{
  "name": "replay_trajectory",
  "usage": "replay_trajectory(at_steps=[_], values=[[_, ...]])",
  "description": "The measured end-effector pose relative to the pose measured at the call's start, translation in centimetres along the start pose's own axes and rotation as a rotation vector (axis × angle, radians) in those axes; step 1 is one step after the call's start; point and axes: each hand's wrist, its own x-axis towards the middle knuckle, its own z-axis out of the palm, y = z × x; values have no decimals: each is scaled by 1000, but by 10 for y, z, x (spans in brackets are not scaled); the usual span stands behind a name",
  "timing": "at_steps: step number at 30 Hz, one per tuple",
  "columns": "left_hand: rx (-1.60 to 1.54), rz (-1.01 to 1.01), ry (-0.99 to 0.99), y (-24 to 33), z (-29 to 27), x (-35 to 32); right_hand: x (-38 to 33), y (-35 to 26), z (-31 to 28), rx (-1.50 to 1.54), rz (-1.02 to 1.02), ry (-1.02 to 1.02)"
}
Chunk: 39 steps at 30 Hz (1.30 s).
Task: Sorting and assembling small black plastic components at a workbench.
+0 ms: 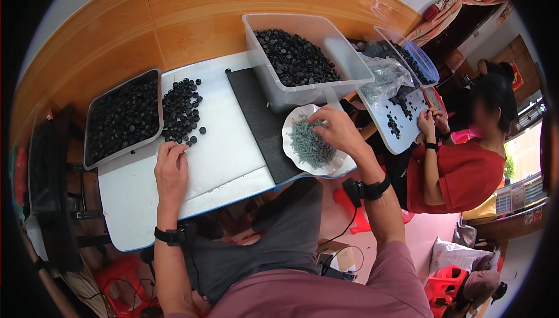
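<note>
Left hand [170,169] rests flat on the white board [224,149], fingers pressed together, tips touching the nearest of the loose black caps [181,110] (no cap pinched, as far as visible). Grey tray [122,118] of more caps sits just beyond those fingertips, to their left. Right hand [339,132] is over the white scalloped dish [291,137], fingertips bunched down into the grey screws [308,145]; whether one is pinched, cannot tell. Clear bin [308,56] of caps sits just beyond those fingers.

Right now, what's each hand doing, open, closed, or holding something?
Left hand: fingers curled on the white table beside the loose black caps; a grip cannot be told.
Right hand: fingers pinched into the screws in the white dish.
</note>
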Motion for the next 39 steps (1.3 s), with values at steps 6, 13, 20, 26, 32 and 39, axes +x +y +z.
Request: replay_trajectory(at_steps=[6, 13, 20, 26, 32, 39], values=[[18, 14, -1, 3, -3, 0, -23, -32, -30, -46, 141, -124], [35, 23, -11, 4, -2, 0, -30, -38, -8, -86, 81, -177], [46, 36, -3, 4, -1, -1, -17, -13, 6, 118, 40, -14], [28, 29, -8, 4, -2, -2, -19, -29, 3, 105, 94, 129], [3, 17, -22, -4, 0, -4, -10, -27, 14, 91, 126, 122], [101, 52, -7, 0, -1, -2, -9, -27, 17, 97, 70, 175]])
